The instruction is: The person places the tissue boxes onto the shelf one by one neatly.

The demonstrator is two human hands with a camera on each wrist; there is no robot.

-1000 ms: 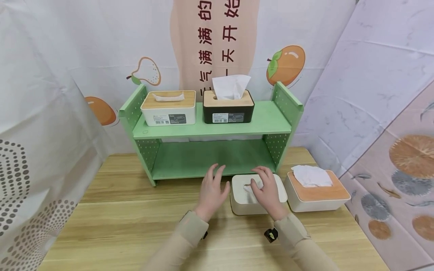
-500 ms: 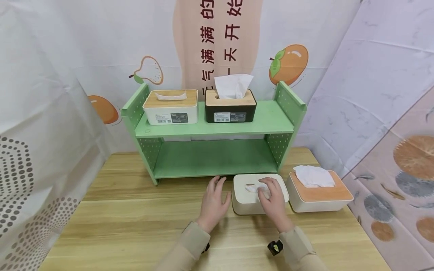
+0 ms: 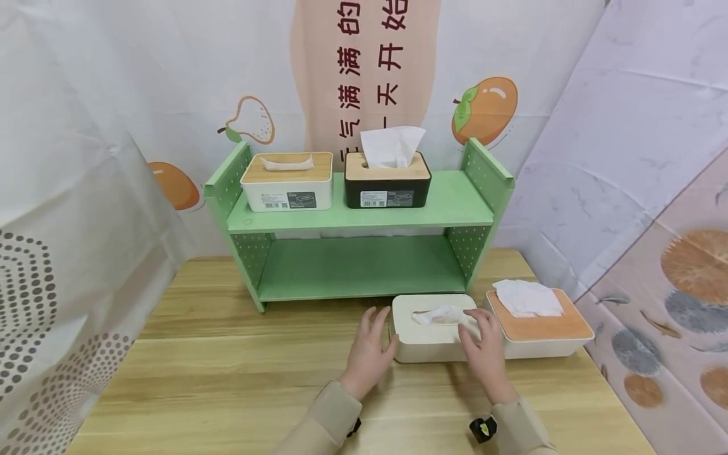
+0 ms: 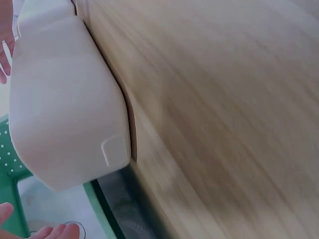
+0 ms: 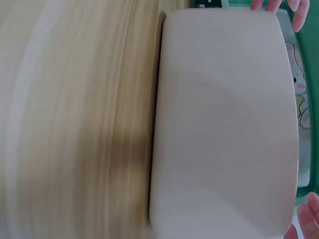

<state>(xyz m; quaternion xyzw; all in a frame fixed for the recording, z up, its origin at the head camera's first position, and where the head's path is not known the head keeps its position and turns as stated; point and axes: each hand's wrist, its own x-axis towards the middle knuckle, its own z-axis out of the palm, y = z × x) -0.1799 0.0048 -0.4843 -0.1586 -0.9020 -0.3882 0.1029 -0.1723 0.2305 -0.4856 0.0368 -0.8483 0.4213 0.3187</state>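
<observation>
A cream tissue box (image 3: pixel 426 352) with a white tissue lying in its lid slot stands on the wooden table, just in front of the green shelf. My left hand (image 3: pixel 366 357) is at its left end, fingers spread and slightly bent. At the opposite end is my right hand (image 3: pixel 486 354), its thumb and fingers over the right edge of the lid. In the left wrist view, left fingertips (image 4: pixel 62 232) show beyond the box's end (image 4: pixel 70 99). The right wrist view has the box's long side (image 5: pixel 224 124) in front, with part of the right hand (image 5: pixel 310 216) at the lower right.
A tissue box with an orange wooden lid (image 3: pixel 526 325) stands close on the right. The green shelf (image 3: pixel 358 218) bears a white tissue box (image 3: pixel 290 189) and a black tissue box (image 3: pixel 387 193) on its upper board. Patterned cloth (image 3: pixel 654 126) hangs around the table.
My right hand has moved right from over the lid's middle to the box's right end, uncovering the tissue. My left hand has come lower and rightward to the left end.
</observation>
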